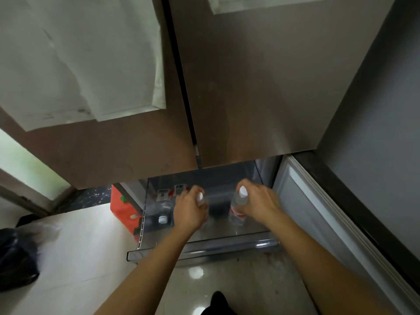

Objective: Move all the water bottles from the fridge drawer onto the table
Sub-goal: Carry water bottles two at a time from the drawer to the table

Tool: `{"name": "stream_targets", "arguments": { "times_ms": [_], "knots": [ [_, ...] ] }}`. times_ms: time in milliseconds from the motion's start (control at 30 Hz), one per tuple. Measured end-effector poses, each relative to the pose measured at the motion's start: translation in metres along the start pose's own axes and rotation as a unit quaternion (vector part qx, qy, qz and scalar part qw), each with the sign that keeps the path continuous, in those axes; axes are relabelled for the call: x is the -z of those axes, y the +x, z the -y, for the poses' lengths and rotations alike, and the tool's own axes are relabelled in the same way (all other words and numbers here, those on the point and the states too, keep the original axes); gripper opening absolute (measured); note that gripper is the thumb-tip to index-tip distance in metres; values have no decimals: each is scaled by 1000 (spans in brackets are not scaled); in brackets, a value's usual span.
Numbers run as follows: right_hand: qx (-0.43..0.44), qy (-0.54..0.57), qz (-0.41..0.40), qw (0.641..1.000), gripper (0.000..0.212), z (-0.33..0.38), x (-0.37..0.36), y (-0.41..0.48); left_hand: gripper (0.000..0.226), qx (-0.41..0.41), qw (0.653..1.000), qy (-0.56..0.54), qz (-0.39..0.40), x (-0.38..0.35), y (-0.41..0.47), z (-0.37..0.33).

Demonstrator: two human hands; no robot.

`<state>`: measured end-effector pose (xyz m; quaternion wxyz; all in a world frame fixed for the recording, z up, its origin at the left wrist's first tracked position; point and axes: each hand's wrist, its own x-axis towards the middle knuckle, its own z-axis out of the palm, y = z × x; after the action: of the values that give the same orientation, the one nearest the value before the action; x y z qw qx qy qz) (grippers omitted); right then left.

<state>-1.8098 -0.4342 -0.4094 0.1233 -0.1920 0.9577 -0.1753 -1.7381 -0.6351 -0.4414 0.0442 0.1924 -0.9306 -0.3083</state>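
Head view: left hand (189,211) tight round left bottle (201,197), right hand (260,202) round right bottle (237,208).

I see the clear plastic fridge drawer (227,245) pulled open, with clear white-capped, red-labelled water bottles (163,206) lying at its left.

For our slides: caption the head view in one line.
In the open fridge drawer, the left hand grips one water bottle, the right hand a second bottle.

Black bag (16,258) on pale floor (79,253); red box (122,208) farther back; white sheets (79,60) on brown door (250,87).
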Motion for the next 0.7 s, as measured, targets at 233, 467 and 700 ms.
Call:
{"name": "stream_targets", "arguments": {
  "times_ms": [233, 467, 700],
  "knots": [
    [-16, 105, 26, 994, 61, 1, -26, -11, 51, 46, 999, -29, 3, 13, -9, 12],
    [-72, 172, 52, 981, 89, -18, -57, -9, 85, 102, 983, -143, 50, -11, -12, 43],
    [-67, 219, 62, 971, 86, -13, -66, 15, 71, 105, 978, -177, 25, -27, 6, 51]
  ]
}}
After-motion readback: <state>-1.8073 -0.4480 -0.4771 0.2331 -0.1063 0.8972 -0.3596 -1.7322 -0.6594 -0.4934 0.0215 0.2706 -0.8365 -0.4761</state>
